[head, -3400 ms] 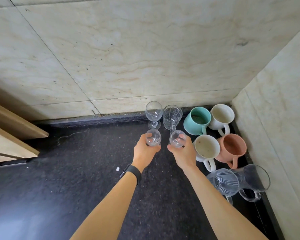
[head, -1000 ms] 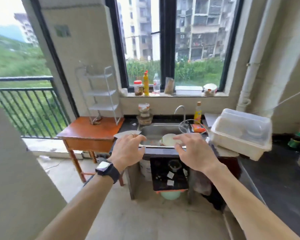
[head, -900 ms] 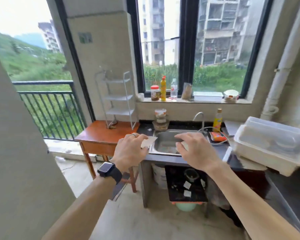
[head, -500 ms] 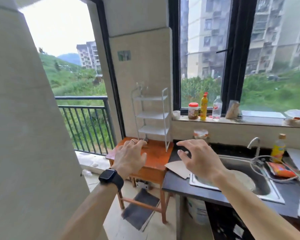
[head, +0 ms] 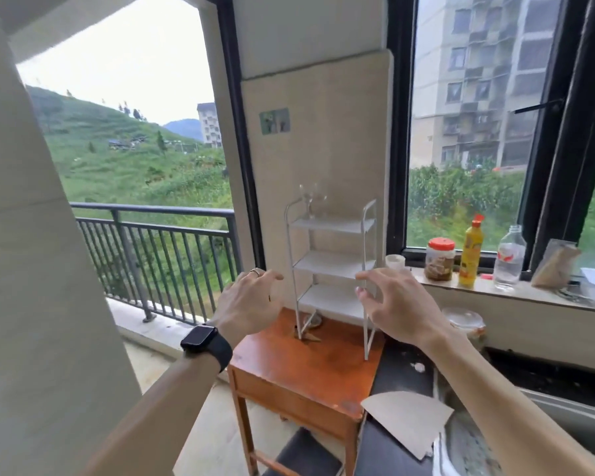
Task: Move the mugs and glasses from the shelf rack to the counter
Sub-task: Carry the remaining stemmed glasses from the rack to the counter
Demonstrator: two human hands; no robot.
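Observation:
A white three-tier shelf rack (head: 334,266) stands on a small orange wooden table (head: 310,365) against the wall between a balcony door and a window. A clear stemmed glass (head: 310,199) stands at the back left of its top shelf; the lower shelves look bare. My left hand (head: 249,307), with a ring and a black watch on the wrist, is raised in front of the rack's left side, fingers spread. My right hand (head: 397,307) is raised at the rack's right side, fingers apart. Both hands hold nothing.
A dark counter (head: 402,376) with a sink runs right of the table, with a cardboard piece (head: 406,424) on it. The windowsill holds a red-lidded jar (head: 439,259), a yellow bottle (head: 471,255) and a clear bottle (head: 509,259). A balcony railing (head: 158,255) is left.
I let go of the two glasses at the counter corner and turned around. Over the last second the rack came closer and more central, with both empty hands raised toward it.

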